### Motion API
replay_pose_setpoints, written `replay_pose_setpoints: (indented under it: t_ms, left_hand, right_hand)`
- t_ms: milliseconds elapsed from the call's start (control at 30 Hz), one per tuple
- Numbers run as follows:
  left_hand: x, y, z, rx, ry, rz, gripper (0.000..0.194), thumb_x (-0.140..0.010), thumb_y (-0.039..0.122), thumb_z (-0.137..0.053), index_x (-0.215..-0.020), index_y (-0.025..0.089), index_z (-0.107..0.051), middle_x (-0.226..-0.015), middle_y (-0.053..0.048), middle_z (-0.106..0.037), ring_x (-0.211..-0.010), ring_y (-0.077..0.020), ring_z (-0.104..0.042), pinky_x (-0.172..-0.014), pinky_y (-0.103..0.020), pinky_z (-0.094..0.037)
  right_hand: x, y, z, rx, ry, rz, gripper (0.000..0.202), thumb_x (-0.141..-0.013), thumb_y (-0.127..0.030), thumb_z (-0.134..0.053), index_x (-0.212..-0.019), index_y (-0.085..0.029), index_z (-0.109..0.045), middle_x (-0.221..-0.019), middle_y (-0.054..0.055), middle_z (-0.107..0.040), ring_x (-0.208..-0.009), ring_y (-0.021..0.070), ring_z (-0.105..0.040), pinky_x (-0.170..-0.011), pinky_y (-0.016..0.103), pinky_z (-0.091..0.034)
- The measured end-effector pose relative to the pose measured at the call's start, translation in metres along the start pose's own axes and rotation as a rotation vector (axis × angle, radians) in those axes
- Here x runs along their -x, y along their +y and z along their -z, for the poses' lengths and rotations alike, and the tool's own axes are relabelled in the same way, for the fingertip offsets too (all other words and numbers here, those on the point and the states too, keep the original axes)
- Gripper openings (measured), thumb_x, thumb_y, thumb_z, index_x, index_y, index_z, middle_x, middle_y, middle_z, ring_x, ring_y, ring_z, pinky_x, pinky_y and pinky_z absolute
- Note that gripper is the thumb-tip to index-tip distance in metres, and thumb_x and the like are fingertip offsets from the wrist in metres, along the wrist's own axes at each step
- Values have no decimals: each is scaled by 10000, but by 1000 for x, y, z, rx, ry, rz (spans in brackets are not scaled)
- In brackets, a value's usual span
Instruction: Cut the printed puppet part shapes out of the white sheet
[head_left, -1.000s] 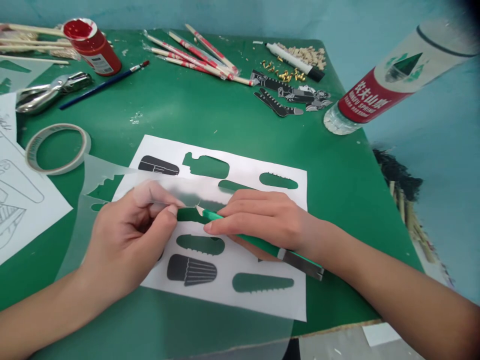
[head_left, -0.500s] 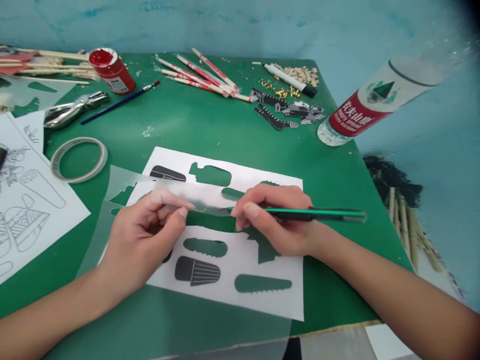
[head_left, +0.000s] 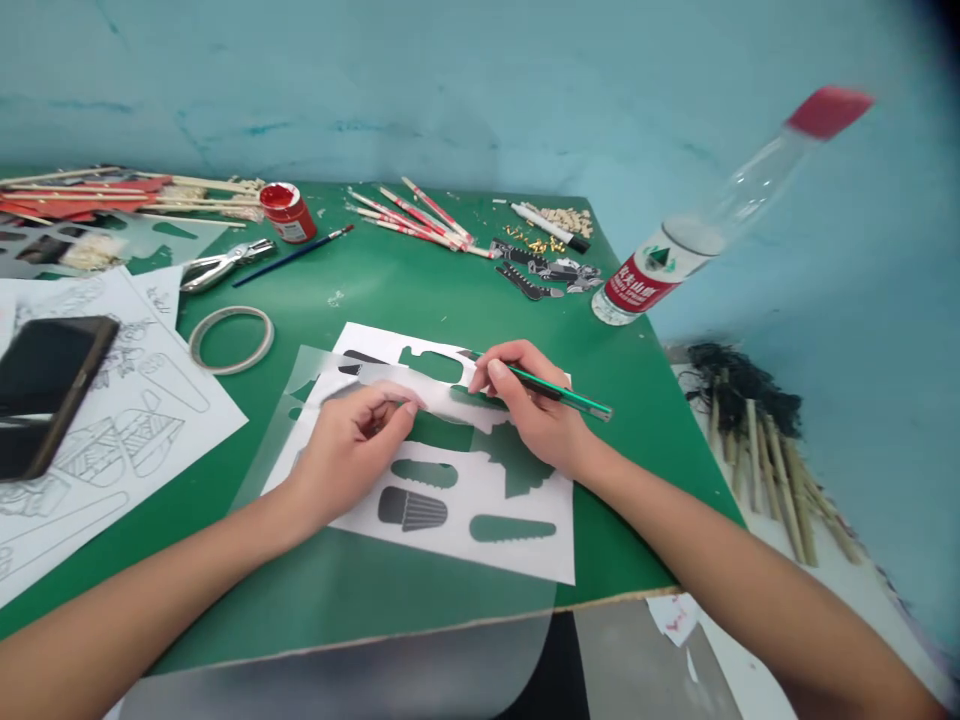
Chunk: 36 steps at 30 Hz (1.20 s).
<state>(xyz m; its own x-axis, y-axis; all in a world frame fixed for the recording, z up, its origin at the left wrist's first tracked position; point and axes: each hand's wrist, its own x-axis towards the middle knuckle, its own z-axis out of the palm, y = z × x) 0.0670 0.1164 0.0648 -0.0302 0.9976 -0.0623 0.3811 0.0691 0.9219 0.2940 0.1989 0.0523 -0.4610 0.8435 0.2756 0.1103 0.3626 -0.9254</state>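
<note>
My left hand [head_left: 360, 440] is closed, thumb and forefinger pinching the edge of a translucent plastic sheet [head_left: 315, 590]. In my right hand [head_left: 529, 400] is a slim green and black craft knife [head_left: 574, 398], its tip pointing left, near a cut-out at the top of the paper. Under the hands lies a white printed paper [head_left: 457, 560] with several shapes cut through it, the green table showing in the holes. A dark ribbed shape [head_left: 412, 510] is still printed on it. The plastic covers part of the paper and hangs past the table's front edge.
To the left are a tape roll [head_left: 232, 370], drawings [head_left: 150, 500] and a phone [head_left: 52, 390]. Farther back stand pliers [head_left: 229, 265], a paintbrush [head_left: 292, 257], a red paint jar [head_left: 289, 213], wrapped sticks [head_left: 427, 215] and black cut-out pieces [head_left: 525, 280]. A tall bottle [head_left: 637, 285] stands at right.
My right hand has drawn the craft knife up and away from my left fingertips, its handle now slanting down to the right. The view has shifted, showing the phone and the bottle's red top.
</note>
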Motion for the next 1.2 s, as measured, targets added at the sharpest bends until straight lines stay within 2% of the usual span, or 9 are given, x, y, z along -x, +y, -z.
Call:
replay_pose_setpoints:
  t_ms: [200, 367, 500, 600, 733, 867, 933, 1067, 1200]
  left_hand:
    - [5, 21, 11, -5, -85, -63, 293, -963, 471, -605, -986, 196, -705, -646, 23, -639, -516, -112, -522, -493, -231, -415]
    - [10, 58, 31, -34, -119, -110, 356, -953, 525, -568, -903, 196, -694, -628, 9, -636, -565, -137, -566, -540, -256, -466]
    - [21, 93, 45, -129, -66, -190, 348, -947, 514, -546, -894, 203, -694, -652, 3, -664, -586, -141, -569, -558, -263, -446]
    - [29, 121, 55, -239, 19, -270, 317, -959, 485, -539, -882, 213, -684, -691, 3, -692, -635, -151, -596, -598, -271, -442]
    - [31, 164, 63, -397, 167, -378, 233, -971, 387, -539, -904, 213, -676, -782, -6, -731, -699, -166, -605, -669, -299, -423]
    - [28, 207, 58, -482, 173, -439, 214, -1009, 270, -514, -926, 207, -701, -822, -2, -754, -699, -152, -621, -733, -313, -467]
    - [27, 222, 51, -509, 142, -458, 191, -1035, 293, -559, -964, 188, -702, -831, -3, -734, -704, -145, -630, -749, -317, -516]
    - [25, 223, 35, -556, 58, -489, 300, -1045, 448, -648, -1104, 157, -691, -987, -33, -719, -847, -160, -688, -829, -366, -607]
    - [26, 178, 16, -551, -98, -511, 325, -1029, 429, -681, -1206, 156, -681, -1174, -77, -715, -1034, -209, -708, -928, -430, -623]
  right_hand:
    - [1, -24, 0, 33, -2, -67, 357, -1096, -525, -519, -1122, -188, -636, -1030, 51, -770, -927, 136, -681, -822, 286, -504]
    - [5, -56, 4, -54, -85, -152, 344, -957, -497, -743, -1001, -182, -614, -924, 23, -719, -770, 115, -627, -671, 245, -483]
    - [11, -82, 3, -209, -57, -165, 421, -855, -457, -843, -967, -208, -523, -970, 18, -718, -716, 101, -627, -624, 236, -496]
    - [15, -110, -1, -306, 32, -164, 446, -832, -456, -857, -949, -223, -495, -949, 4, -713, -629, 84, -584, -532, 217, -414]
    - [21, -147, -20, -442, 260, -132, 504, -803, -477, -865, -928, -247, -434, -926, -34, -683, -624, 71, -536, -548, 211, -401]
    - [29, -163, -47, -572, 468, -99, 512, -808, -528, -826, -943, -260, -411, -919, -42, -668, -663, 86, -542, -605, 221, -453]
    - [34, -163, -57, -610, 559, -89, 519, -816, -541, -808, -962, -269, -392, -924, -49, -662, -681, 89, -550, -630, 223, -473]
    - [51, -153, -67, -599, 682, -87, 514, -847, -553, -785, -990, -273, -379, -990, -28, -680, -741, 102, -601, -700, 243, -521]
    - [88, -125, -68, -468, 693, -119, 475, -870, -540, -796, -989, -242, -446, -1005, 16, -699, -815, 133, -668, -775, 286, -568]
